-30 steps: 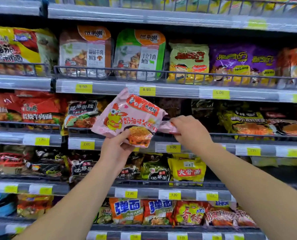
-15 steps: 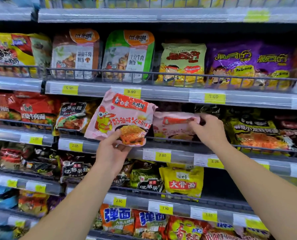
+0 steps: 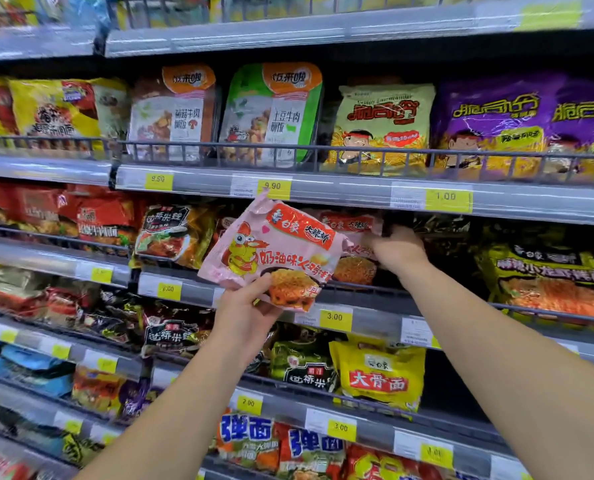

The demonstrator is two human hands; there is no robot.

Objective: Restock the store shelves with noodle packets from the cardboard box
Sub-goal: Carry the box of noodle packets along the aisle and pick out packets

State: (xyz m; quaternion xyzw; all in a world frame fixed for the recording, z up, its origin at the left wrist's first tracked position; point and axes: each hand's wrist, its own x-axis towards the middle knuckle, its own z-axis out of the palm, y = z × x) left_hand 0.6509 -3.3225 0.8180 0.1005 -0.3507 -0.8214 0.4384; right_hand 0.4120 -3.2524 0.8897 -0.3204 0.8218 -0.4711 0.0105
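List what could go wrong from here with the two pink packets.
1. The left hand pinches its pink packet only at the bottom edge, so it may slip and fall.
2. The right hand sets the second pink packet behind the shelf rail; it could tip forward over it.
3. The held packet hides part of that slot, so placement may go askew.

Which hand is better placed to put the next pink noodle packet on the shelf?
Probably the left. The left hand already holds a pink packet in front of the shelf rail. The right hand is busy on the second pink packet already behind the rail.
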